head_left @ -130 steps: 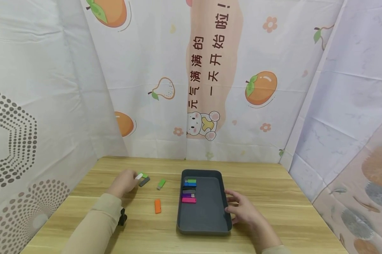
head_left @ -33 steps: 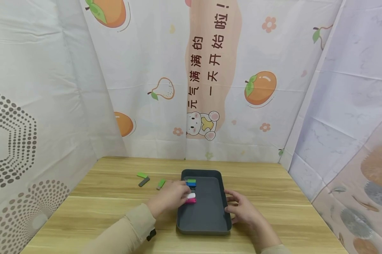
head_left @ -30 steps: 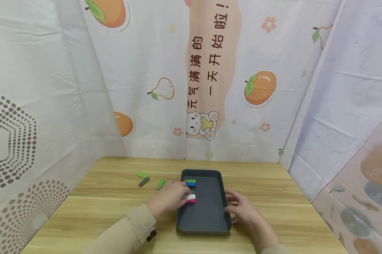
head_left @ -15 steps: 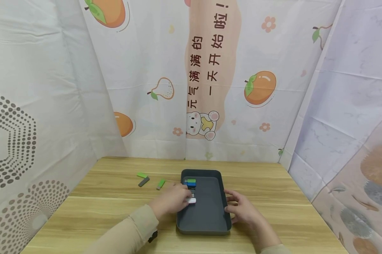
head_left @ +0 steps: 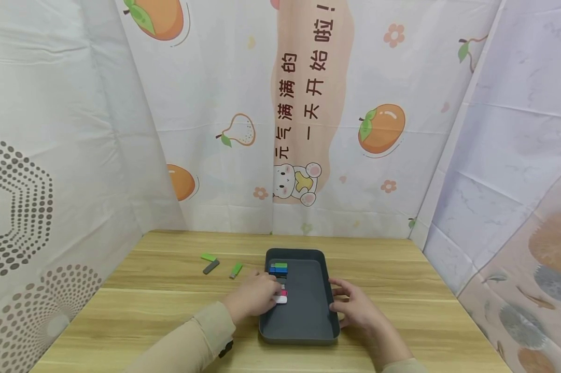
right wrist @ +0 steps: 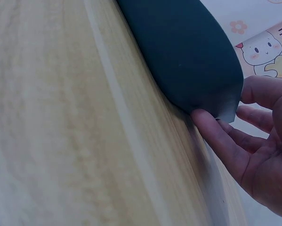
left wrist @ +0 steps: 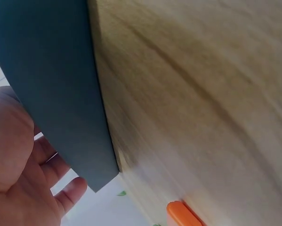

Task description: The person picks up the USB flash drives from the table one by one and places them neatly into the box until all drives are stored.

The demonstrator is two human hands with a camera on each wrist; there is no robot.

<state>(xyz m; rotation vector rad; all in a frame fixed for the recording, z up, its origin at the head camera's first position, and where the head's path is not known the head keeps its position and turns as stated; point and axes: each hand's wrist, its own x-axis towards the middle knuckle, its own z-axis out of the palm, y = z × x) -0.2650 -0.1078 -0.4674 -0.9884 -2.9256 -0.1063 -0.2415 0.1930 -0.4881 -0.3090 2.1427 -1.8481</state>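
My left hand (head_left: 254, 294) reaches over the left wall of the dark grey tray (head_left: 306, 316) and pinches a white USB stick (head_left: 281, 299). The stick lies crosswise at the near end of a row along that wall. Just beyond it a pink USB stick (head_left: 284, 293) shows, partly covered by the fingers. Farther up the row are a blue USB stick (head_left: 278, 270) and a green USB stick (head_left: 281, 265); darker ones between are partly hidden. My right hand (head_left: 355, 304) rests its fingertips against the outside of the tray's right wall, fingers spread and slightly bent.
Left of the tray on the wooden table (head_left: 402, 269) lie a flat green stick (head_left: 208, 257), a grey stick (head_left: 211, 267) and a green USB stick (head_left: 236, 270). An orange stick (left wrist: 182, 214) shows in the left wrist view. Patterned curtains (head_left: 215, 171) stand behind.
My left hand has carried the white USB stick from the table's far left into the tray, then drawn it nearer, past the pink one. My right hand has stayed at the tray wall.
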